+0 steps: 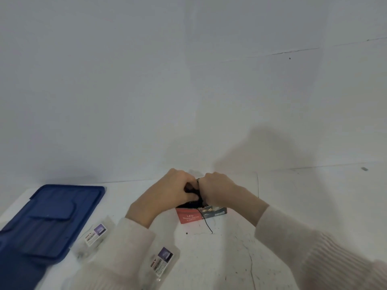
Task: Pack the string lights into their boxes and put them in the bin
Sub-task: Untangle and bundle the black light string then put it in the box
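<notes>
Left sleeve (125, 248): two bags (162, 261) beside it.
Hands: my left hand (176, 189) and right hand (217, 187) clench one light string (193, 192).
Box (188, 215): one.

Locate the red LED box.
Head view, centre: the red LED box lies on the table under the left hand and right hand, right of the blue lid.

White tabletop (272, 206), scuffed w/ dark specks. Blue plastic lid (48, 218) flat at left. Clear labelled packet (95, 235) just right of lid, second packet (162, 261) nearer front. Red LED Decorative Lights box (189, 215) at centre, loose end of black string lights (206, 223) trailing onto surface beside it.
</notes>
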Tool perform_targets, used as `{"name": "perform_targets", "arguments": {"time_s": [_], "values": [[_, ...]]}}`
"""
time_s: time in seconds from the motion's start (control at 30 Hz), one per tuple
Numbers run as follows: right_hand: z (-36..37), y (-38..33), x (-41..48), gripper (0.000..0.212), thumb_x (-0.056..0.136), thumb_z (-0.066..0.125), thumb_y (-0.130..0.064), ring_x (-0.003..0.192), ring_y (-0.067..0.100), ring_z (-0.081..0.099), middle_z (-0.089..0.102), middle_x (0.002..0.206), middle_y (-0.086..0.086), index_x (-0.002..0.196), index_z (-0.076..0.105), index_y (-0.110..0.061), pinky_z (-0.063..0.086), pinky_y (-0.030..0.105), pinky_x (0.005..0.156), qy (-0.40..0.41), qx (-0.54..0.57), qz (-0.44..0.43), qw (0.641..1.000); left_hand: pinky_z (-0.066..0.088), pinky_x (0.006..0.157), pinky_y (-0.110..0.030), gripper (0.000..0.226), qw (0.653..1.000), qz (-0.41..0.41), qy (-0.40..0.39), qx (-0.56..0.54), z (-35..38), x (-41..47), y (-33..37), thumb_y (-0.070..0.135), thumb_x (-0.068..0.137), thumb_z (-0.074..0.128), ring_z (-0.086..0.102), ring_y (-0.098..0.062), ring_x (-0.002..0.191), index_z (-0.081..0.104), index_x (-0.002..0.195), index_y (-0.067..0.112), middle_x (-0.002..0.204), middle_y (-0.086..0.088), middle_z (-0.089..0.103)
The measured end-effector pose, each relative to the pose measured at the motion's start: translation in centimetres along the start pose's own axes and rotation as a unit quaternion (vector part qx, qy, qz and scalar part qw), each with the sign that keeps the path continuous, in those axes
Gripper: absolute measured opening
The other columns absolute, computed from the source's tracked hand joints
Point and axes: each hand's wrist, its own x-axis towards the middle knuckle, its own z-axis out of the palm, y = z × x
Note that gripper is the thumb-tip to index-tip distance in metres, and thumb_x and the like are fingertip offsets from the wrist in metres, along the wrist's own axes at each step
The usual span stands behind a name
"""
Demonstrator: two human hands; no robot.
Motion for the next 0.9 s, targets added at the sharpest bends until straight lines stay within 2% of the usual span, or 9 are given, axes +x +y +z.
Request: {"name": "perform_targets", "arguments": {"time_s": [0.07, 0.2, 0.3, 0.37, 0.5, 0.6, 0.7, 0.8, 0.9], "values": [[-0.2, 0.0, 0.0, 0.023, 0.093, 0.048, -0.018, 0.094, 0.029, 0.059, 0.061, 0.105, 0.012, 0.111, 0.057, -0.007, 0.037, 0.029, 0.068, -0.008, -0.016, -0.015, 1.000, 0.041, 0.062, -0.004, 0.026, 0.999, 0.010, -0.036, 0.000, -1.0, -0.9, -0.1, 0.012, 0.082, 0.065, 0.054, 0.001, 0.072, 0.069, 0.106, 0.021, 0.090, 0.012, 0.061], [-0.5, 0.5, -0.6, 0.026, 0.092, 0.048, -0.023, 0.070, 0.021, 0.048, 0.058, 0.086, 0.004, 0.114, 0.058, -0.012, 0.036, 0.027, 0.055, -0.029, -0.058, -0.047, 0.997, 0.039, 0.066, -0.011, 0.037, 0.993, 0.057, -0.100, 0.016, 0.2, -2.1, 0.6, 0.010, 0.078, 0.069, 0.049, -0.003, 0.076, 0.066, 0.112, 0.025, 0.091, 0.012, 0.054], [-0.8, 1.1, -2.1, 0.023, 0.091, 0.049, -0.020, 0.065, 0.020, 0.045, 0.044, 0.069, -0.001, 0.108, 0.059, -0.008, 0.033, 0.025, 0.053, -0.061, -0.067, -0.040, 0.995, 0.040, 0.068, -0.014, 0.021, 0.991, 0.120, -0.062, -0.024, 2.8, -2.2, 1.8, 0.013, 0.076, 0.069, 0.048, 0.001, 0.074, 0.072, 0.096, 0.020, 0.092, 0.008, 0.063], [-0.9, 1.5, -3.7, 0.022, 0.091, 0.049, -0.017, 0.071, 0.021, 0.046, 0.056, 0.082, 0.006, 0.106, 0.059, -0.006, 0.036, 0.028, 0.061, -0.084, -0.058, -0.034, 0.994, 0.040, 0.066, -0.014, 0.011, 0.988, 0.135, -0.030, -0.063, 4.1, -2.3, 3.1, 0.016, 0.076, 0.068, 0.050, 0.002, 0.074, 0.074, 0.085, 0.018, 0.082, 0.012, 0.061], [-0.2, 2.7, -7.3, 0.017, 0.089, 0.050, -0.014, 0.060, 0.019, 0.042, 0.047, 0.068, 0.003, 0.101, 0.058, -0.005, 0.032, 0.023, 0.049, -0.120, -0.011, -0.025, 0.992, 0.040, 0.061, -0.007, 0.010, 0.984, 0.090, -0.034, -0.152, 5.1, -2.4, 5.0, 0.018, 0.083, 0.067, 0.056, 0.002, 0.065, 0.074, 0.088, 0.013, 0.083, 0.004, 0.068], [-0.4, 4.2, -9.4, 0.010, 0.082, 0.050, -0.005, 0.060, 0.021, 0.045, 0.055, 0.069, 0.008, 0.084, 0.060, -0.006, 0.036, 0.028, 0.054, -0.107, 0.106, -0.012, 0.989, 0.045, 0.063, -0.015, 0.012, 0.996, 0.042, -0.003, -0.082, 5.7, -1.6, 5.9, 0.016, 0.085, 0.063, 0.063, -0.013, 0.074, 0.073, 0.092, 0.013, 0.089, -0.004, 0.071], [-1.0, 4.3, -10.9, 0.031, 0.082, 0.045, 0.001, 0.063, 0.017, 0.052, 0.064, 0.074, 0.004, 0.083, 0.071, -0.016, 0.043, 0.026, 0.060, -0.011, 0.204, 0.015, 0.979, 0.039, 0.060, -0.023, 0.013, 1.000, 0.018, -0.012, -0.010, 6.9, -0.8, 6.9, 0.009, 0.083, 0.056, 0.063, -0.026, 0.076, 0.068, 0.080, 0.012, 0.085, -0.009, 0.068], [-0.4, 3.6, -11.2, 0.024, 0.084, 0.050, -0.006, 0.081, 0.016, 0.058, 0.062, 0.084, -0.002, 0.092, 0.071, -0.014, 0.049, 0.025, 0.073, 0.075, 0.208, 0.044, 0.974, 0.035, 0.059, -0.024, 0.015, 1.000, 0.007, -0.026, 0.002, 7.5, -0.2, 7.4, 0.002, 0.081, 0.049, 0.059, -0.029, 0.071, 0.060, 0.074, 0.009, 0.081, -0.013, 0.066], [0.6, 3.6, -10.5, 0.012, 0.081, 0.057, -0.009, 0.079, 0.025, 0.062, 0.067, 0.085, 0.009, 0.086, 0.067, -0.005, 0.050, 0.034, 0.071, 0.010, 0.214, 0.042, 0.976, 0.033, 0.054, -0.023, 0.018, 0.999, -0.018, -0.050, 0.000, 7.2, 0.3, 7.2, 0.005, 0.083, 0.051, 0.058, -0.029, 0.072, 0.056, 0.066, 0.006, 0.063, -0.005, 0.054]]}}
